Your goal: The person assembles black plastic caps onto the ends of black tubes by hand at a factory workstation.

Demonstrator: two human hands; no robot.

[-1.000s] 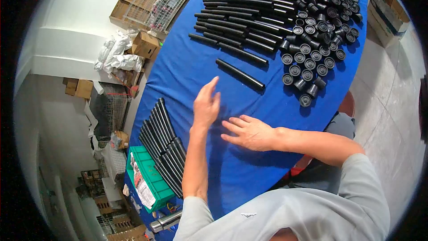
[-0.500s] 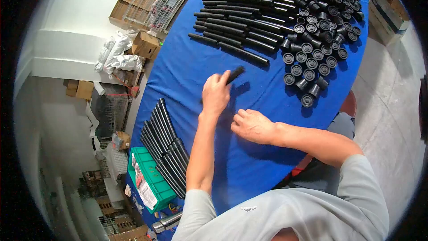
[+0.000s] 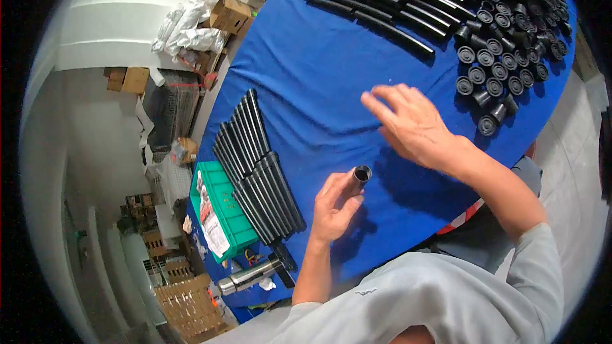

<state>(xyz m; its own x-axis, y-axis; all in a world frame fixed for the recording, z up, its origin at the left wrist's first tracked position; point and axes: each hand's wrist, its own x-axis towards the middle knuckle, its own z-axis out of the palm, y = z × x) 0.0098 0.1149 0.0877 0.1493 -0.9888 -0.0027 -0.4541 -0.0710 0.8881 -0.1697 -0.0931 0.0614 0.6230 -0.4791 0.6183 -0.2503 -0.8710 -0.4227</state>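
Note:
My left hand is wrapped round a black tube, whose hollow end points up toward me. The rest of that tube is hidden by my fingers. To its upper right, my right hand hovers over the blue cloth with fingers apart and nothing in them, slightly blurred. Beyond it lie many black rubber end caps in a heap. Rows of black tubes lie at the far end of the table. Left of my left hand, more black tubes are stacked in a slanted, overlapping bundle.
A blue cloth covers the table. By its left edge are a green crate with printed paper and a steel flask. Cardboard boxes and wrapped bundles stand on the floor beyond the table.
My left hand has drawn back toward me and turned the tube so its open end faces up. My right hand has opened and moved away up and right. The view has shifted.

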